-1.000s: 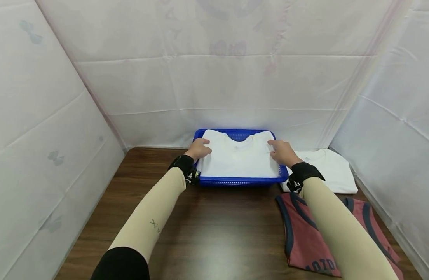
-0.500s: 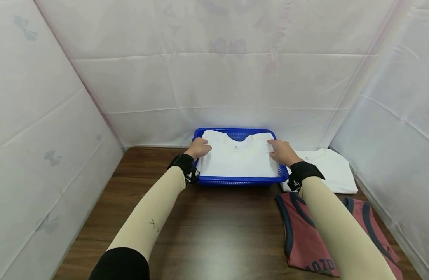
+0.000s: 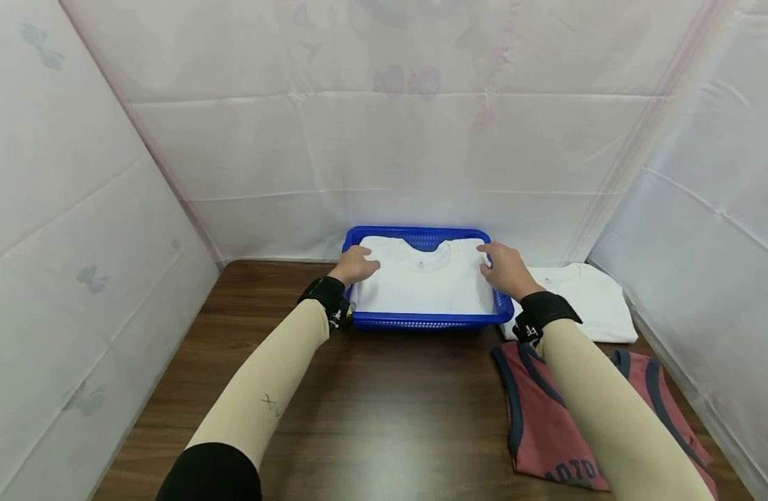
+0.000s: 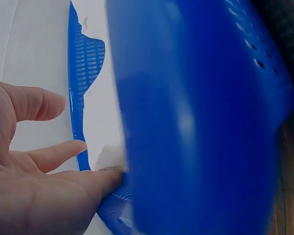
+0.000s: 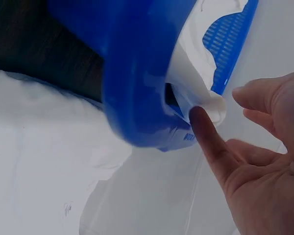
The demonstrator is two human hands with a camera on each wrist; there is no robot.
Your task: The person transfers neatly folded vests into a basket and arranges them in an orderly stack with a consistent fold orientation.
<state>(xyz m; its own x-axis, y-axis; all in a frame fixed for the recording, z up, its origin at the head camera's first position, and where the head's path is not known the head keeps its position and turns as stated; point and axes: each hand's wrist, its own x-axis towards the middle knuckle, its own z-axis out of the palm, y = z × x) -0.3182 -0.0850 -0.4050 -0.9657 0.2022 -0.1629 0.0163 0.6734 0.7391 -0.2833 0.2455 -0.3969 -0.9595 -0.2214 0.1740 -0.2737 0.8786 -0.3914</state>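
Note:
A blue plastic basket stands at the table's far edge with a folded white T-shirt lying in it, collar to the back. My left hand rests with straight fingers on the shirt's left edge. In the left wrist view, the left hand has its thumb at the basket rim beside the shirt. My right hand touches the shirt's right back corner. In the right wrist view, the right hand presses its thumb against the shirt's fold at the basket rim.
A second folded white shirt lies on the dark wooden table right of the basket. In front of it lies a red tank top with dark trim, partly under my right forearm. White cloth walls enclose the table on three sides.
The shirt's right edge, which overlapped the basket's rim, now sits inside it. Both hands have shifted slightly toward the back.

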